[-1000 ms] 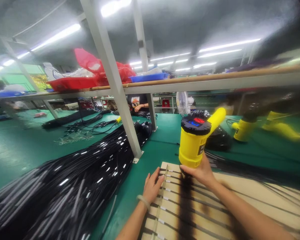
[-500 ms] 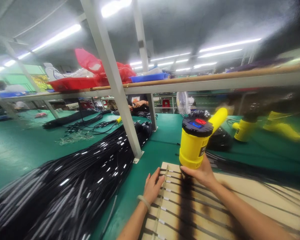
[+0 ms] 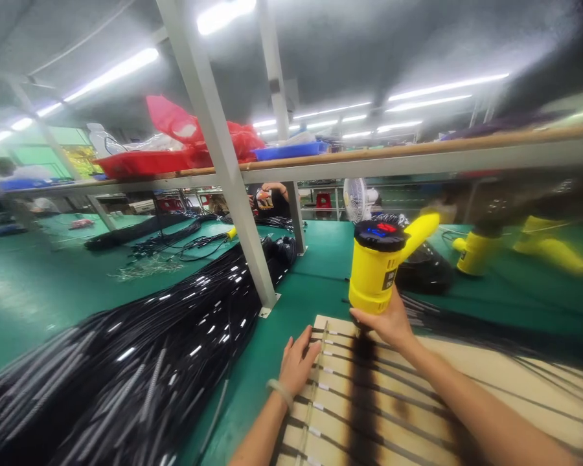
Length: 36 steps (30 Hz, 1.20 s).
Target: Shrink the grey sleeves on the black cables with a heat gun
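My right hand (image 3: 387, 320) is wrapped around the lower part of a yellow heat gun (image 3: 372, 275), whose black top with a lit display tilts toward me. Its nozzle end points down over the far end of a wooden board (image 3: 466, 353) and is mostly hidden. Black cables (image 3: 340, 404) with short white sections lie side by side across the board, and a dark scorched stripe (image 3: 363, 401) runs beneath them. At the board's left edge, my left hand (image 3: 298, 366) rests with fingers stretched out, touching the cable ends near a thin strip (image 3: 315, 375).
A large bundle of black cables (image 3: 140, 343) covers the green table (image 3: 315, 278) on the left. A slanted metal post (image 3: 233, 175) supports a shelf with a red tray (image 3: 146, 163). Behind stand a fan (image 3: 355, 199), more yellow heat guns (image 3: 479, 252) and a co-worker (image 3: 272, 200).
The heat gun in my right hand has risen slightly and its top has tipped, so the display shows flatter. My left hand stays put. The co-worker's hand has lifted.
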Each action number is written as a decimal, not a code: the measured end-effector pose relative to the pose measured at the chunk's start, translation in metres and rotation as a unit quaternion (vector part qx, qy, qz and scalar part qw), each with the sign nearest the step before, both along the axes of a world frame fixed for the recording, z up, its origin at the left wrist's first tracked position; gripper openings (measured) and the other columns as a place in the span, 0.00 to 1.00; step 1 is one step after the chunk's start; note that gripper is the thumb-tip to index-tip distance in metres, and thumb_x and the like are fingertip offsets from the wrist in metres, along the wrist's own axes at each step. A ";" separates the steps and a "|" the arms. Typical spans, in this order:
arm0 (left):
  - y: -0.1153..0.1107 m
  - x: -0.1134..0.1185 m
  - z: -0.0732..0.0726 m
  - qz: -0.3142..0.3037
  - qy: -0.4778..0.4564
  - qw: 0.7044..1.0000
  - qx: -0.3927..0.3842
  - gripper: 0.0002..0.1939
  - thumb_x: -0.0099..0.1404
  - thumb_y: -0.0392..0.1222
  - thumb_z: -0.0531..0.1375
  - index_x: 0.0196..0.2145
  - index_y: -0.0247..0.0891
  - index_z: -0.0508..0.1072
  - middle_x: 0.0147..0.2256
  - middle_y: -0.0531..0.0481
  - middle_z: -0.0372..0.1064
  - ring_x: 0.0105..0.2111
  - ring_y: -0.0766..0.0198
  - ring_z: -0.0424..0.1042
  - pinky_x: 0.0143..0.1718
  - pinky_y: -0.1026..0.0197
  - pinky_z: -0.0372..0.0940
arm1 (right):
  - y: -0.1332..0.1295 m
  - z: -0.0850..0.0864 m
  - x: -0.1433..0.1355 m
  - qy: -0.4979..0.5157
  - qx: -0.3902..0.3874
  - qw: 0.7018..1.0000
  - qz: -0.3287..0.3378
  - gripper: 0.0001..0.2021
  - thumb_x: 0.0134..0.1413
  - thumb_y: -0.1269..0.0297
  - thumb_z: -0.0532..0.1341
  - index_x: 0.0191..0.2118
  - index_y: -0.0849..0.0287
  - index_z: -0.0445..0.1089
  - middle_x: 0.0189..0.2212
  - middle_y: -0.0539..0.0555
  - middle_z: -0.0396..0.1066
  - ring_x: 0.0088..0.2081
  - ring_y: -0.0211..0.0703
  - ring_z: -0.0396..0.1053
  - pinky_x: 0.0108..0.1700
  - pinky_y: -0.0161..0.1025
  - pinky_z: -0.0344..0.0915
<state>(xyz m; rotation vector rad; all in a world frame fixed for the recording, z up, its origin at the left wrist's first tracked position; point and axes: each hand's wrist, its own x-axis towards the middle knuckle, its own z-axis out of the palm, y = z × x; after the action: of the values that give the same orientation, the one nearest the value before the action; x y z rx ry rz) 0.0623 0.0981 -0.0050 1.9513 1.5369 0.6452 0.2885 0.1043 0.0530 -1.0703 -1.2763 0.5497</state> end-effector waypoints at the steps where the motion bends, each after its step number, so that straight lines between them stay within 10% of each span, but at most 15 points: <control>1: 0.000 0.000 0.000 0.000 -0.001 1.000 0.001 0.30 0.60 0.57 0.44 0.56 0.40 0.55 0.57 0.51 0.52 0.58 0.61 0.49 0.61 0.51 0.36 | -0.002 0.000 0.001 -0.007 -0.002 1.000 -0.005 0.34 0.29 0.57 0.69 0.45 0.56 0.55 0.38 0.55 0.70 0.37 0.49 0.70 0.39 0.48 0.66; 36: -0.030 -0.019 0.003 -0.005 -0.102 0.994 -0.033 0.34 0.59 0.60 0.46 0.55 0.34 0.57 0.58 0.47 0.49 0.60 0.56 0.42 0.61 0.50 0.32 | -0.052 -0.008 0.003 0.030 0.018 0.999 0.029 0.30 0.31 0.61 0.69 0.44 0.55 0.58 0.38 0.55 0.71 0.36 0.49 0.70 0.40 0.49 0.67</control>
<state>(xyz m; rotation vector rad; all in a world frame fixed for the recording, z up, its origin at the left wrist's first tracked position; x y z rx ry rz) 0.0434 0.0680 -0.0021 1.7831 1.4046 0.7549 0.2919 0.0525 0.0451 -0.9835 -1.2635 0.5958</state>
